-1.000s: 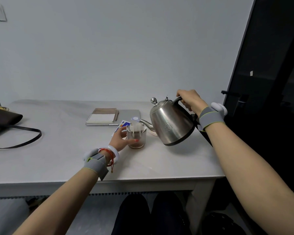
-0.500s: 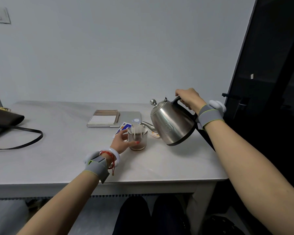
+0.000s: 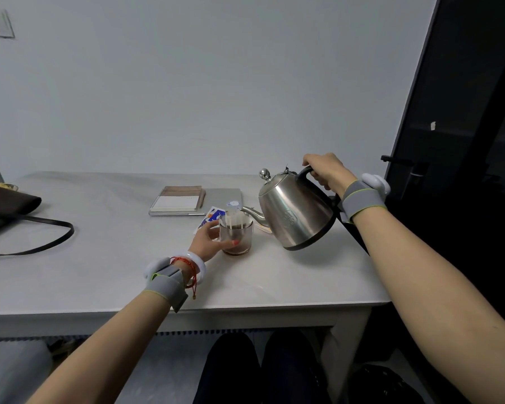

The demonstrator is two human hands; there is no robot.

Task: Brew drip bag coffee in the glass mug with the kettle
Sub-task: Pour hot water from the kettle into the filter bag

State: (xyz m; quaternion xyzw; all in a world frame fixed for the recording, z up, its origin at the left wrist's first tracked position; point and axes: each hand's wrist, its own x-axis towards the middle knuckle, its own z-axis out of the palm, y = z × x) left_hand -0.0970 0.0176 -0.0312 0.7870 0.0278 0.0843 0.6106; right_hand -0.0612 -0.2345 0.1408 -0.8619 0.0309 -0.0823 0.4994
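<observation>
No readable text.
The emblem (image 3: 289, 214) on the kettle (image 3: 303, 196) your right hand (image 3: 325, 170) grips and the printed sachet (image 3: 212, 214) behind the glass mug (image 3: 241, 239) your left hand (image 3: 207, 239) holds are too blurred.

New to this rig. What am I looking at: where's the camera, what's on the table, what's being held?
No robot: a person's two bare hands, filmed by one wide-angle camera worn on the head, looking forward and down. Every picture is that same view. The right hand grips the handle of a steel kettle, tilted, spout at the glass mug. The left hand holds the mug, which stands on the white table with a drip bag hung in it. Also on the table: a notebook on a silver laptop, a printed sachet and a dark bag.
</observation>
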